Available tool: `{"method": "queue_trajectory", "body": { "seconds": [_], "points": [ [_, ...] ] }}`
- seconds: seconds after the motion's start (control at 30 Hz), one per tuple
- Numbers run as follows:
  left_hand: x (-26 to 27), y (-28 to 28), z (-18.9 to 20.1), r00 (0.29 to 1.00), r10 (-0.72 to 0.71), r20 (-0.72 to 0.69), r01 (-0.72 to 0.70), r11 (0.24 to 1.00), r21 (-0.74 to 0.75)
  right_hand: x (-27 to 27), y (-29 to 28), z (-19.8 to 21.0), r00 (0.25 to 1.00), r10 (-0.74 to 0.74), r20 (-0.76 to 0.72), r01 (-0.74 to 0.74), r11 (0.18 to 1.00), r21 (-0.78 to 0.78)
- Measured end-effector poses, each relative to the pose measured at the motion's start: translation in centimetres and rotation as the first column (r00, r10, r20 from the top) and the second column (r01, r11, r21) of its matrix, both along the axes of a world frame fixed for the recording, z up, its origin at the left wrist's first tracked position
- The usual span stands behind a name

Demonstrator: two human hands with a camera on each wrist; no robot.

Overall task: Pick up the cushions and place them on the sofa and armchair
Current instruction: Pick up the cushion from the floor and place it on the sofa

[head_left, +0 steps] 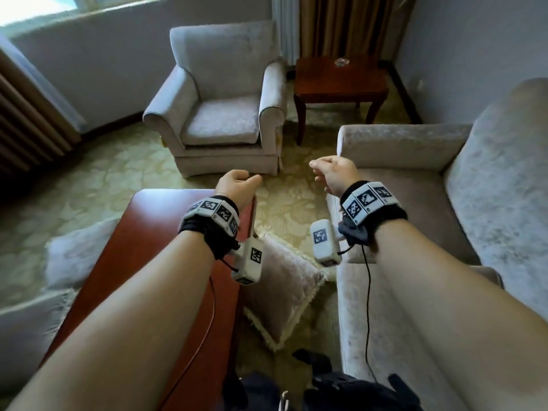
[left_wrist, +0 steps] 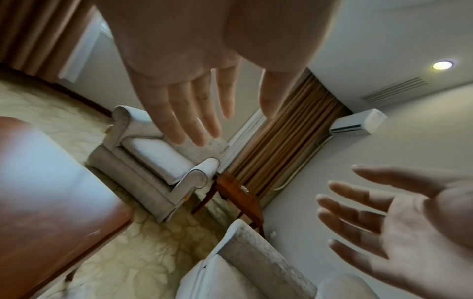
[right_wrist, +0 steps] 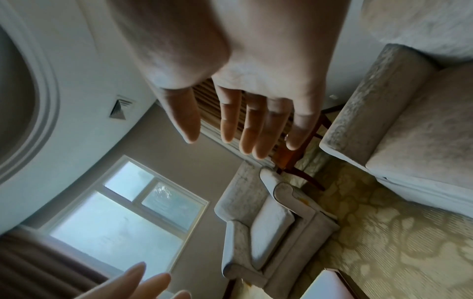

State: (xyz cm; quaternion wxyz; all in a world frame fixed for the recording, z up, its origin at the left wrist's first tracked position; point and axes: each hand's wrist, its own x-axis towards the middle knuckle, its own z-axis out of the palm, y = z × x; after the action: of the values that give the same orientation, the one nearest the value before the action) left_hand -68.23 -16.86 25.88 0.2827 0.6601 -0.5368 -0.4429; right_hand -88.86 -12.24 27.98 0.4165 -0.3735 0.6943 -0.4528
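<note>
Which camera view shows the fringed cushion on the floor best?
The head view: the fringed cushion lies on the carpet between the coffee table and the sofa, partly behind the wrist devices. Neither wrist view shows it.

Two bare forearms reach forward over a patterned carpet (head_left: 89, 179), the left hand (head_left: 237, 182) above the far end of a reddish wooden surface (head_left: 142, 250), the right hand (head_left: 335, 170) near the sofa (head_left: 415, 179) arm, both holding nothing. A fringed cushion (head_left: 284, 295) lies on the floor between surface and sofa; a second cushion (head_left: 74, 253) lies left of the surface. An armchair (head_left: 222, 99) stands beyond, a side table (head_left: 341, 81) beside it
</note>
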Motion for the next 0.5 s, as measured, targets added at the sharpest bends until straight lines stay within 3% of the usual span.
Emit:
{"method": "queue_trajectory", "body": {
  "seconds": [0.17,0.33,0.5],
  "points": [
    [2.7,-4.1,-4.1,0.997,0.074,-0.007,-0.072,0.987,0.141,2.0,-6.3,-3.9,0.997,0.074,-0.018,-0.072,0.992,0.102],
    [3.3,-9.9,-8.7,0.999,0.025,0.026,-0.030,0.983,0.180,1.2,-10.9,-8.0,0.992,0.076,-0.102,-0.052,0.974,0.223],
    [2.5,-13.3,-15.5,0.997,0.062,-0.053,-0.041,0.943,0.329,0.0,-14.1,-14.2,0.977,0.108,-0.185,-0.032,0.929,0.369]
  ]
}}
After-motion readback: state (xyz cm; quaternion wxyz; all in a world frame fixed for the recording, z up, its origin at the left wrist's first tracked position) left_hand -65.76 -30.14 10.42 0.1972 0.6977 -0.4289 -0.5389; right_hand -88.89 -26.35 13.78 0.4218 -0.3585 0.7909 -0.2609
